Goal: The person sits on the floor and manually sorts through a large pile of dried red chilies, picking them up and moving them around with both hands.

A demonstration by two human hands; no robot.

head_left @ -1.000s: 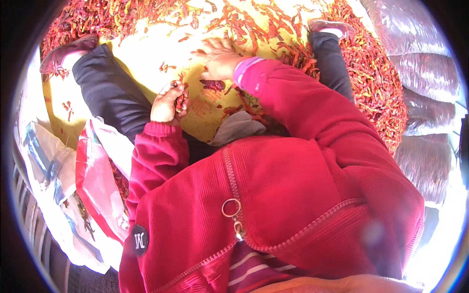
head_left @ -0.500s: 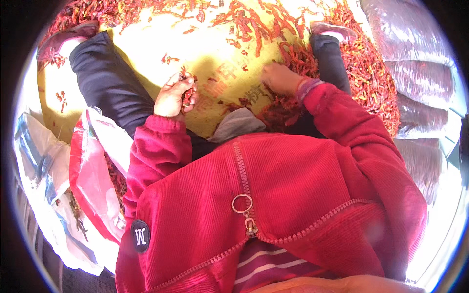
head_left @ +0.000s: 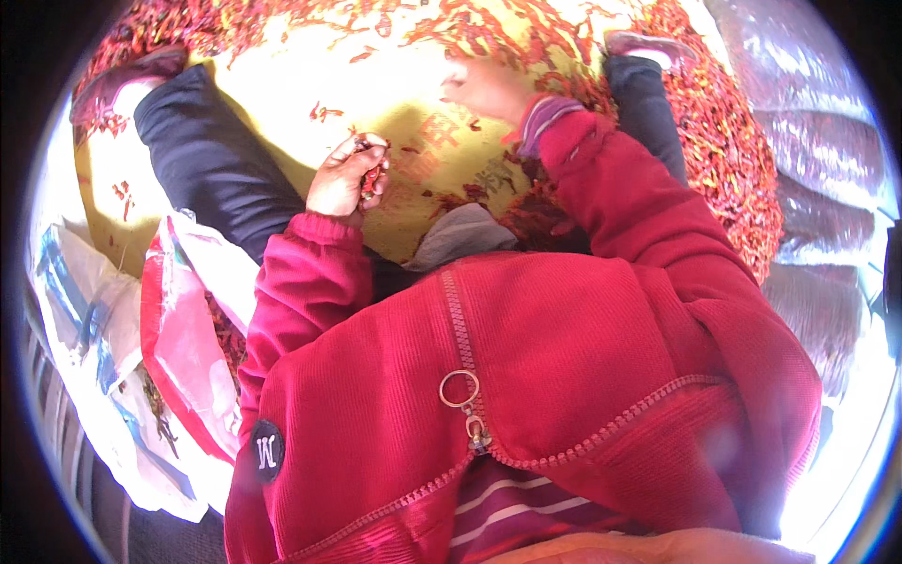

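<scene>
My left hand (head_left: 336, 185) is closed around a few dried red chili peppers (head_left: 373, 179), which stick out between thumb and fingers. It hovers over the yellow printed sheet (head_left: 399, 221) between my legs. Farther off and to the right, my right hand (head_left: 493, 89) reaches over the sheet near scattered chili peppers (head_left: 470, 38). Strong glare and motion blur smear its fingers, so whether it grips anything is hidden. More chilies lie heaped beside my right leg (head_left: 728, 160).
Open sacks, one red and white (head_left: 183, 348) and one white and blue (head_left: 85, 310), stand at my left with some chilies inside. Filled shiny plastic bags (head_left: 817, 160) line the right side. My outstretched legs (head_left: 211, 155) flank the sheet.
My right hand has moved from the chilies by my right leg, forward and to the left over the sheet. My left hand keeps its chilies and has barely shifted.
</scene>
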